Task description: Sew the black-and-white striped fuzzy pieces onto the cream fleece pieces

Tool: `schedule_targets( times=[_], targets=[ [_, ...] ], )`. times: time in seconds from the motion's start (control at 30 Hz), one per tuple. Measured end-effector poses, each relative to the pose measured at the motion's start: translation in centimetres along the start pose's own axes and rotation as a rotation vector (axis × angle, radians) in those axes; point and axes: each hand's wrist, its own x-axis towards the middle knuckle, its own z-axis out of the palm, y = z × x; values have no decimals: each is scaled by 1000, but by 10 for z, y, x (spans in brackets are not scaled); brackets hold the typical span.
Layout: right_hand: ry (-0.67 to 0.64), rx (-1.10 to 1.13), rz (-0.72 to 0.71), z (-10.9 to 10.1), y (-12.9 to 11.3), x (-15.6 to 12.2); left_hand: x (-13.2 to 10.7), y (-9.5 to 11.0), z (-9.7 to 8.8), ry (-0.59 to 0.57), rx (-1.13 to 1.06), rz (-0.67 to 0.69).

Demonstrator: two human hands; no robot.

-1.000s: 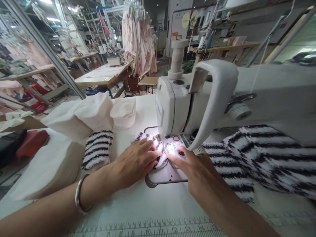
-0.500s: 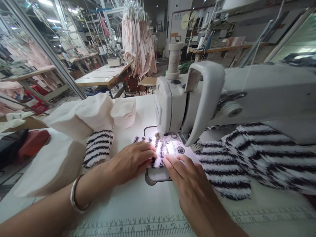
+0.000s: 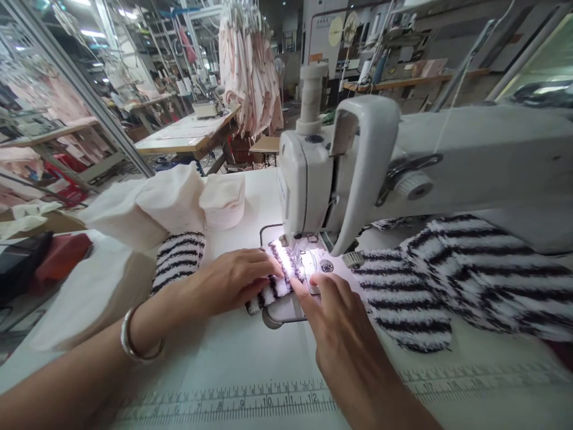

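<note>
A small black-and-white striped plush fabric piece (image 3: pixel 283 286) lies slanted under the needle area of a white sewing machine (image 3: pixel 308 179), brightly lit by its lamp. My left hand (image 3: pixel 233 275) holds the piece's left side, fingers close together and thumb tucked low. My right hand (image 3: pixel 335 316) rests at the right of the piece. Its index fingertip touches the edge near the lit needle plate (image 3: pixel 316 266), and its other fingers are apart and partly bent. The needle tip is lost in the glare.
Another striped piece (image 3: pixel 179 257) lies left of my left hand, near stacks of white padding (image 3: pixel 170 194). Larger striped plush pieces (image 3: pixel 412 298) lie at right under the machine arm. A printed ruler scale (image 3: pixel 250 401) runs along the table's front. Pink garments (image 3: pixel 246 71) hang behind.
The striped piece has turned, its near end swinging left and toward me. My right hand's fingers have bent and spread more. The view has shifted slightly.
</note>
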Motion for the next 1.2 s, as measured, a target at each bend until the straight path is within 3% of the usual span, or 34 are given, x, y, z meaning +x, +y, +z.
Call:
schedule_targets(
  times=[0.17,0.43,0.7,0.97,1.07,1.2],
  targets=[
    [-53,-41,-24,-5,15,8,-9,-1,3,39,-32,11],
    [-63,-10,-31,-5,23,11,0,33,31,222,60,-187],
    [-191,-12,-23,-14,25,19,13,45,47,307,195,-323],
    [-46,3,29,-24,28,-28,4,42,25,228,87,-128],
    [-43,3,84,-21,29,-41,3,40,26,200,102,-74],
    [-2,9,99,-14,31,-48,4,38,31,252,59,-56]
  ],
)
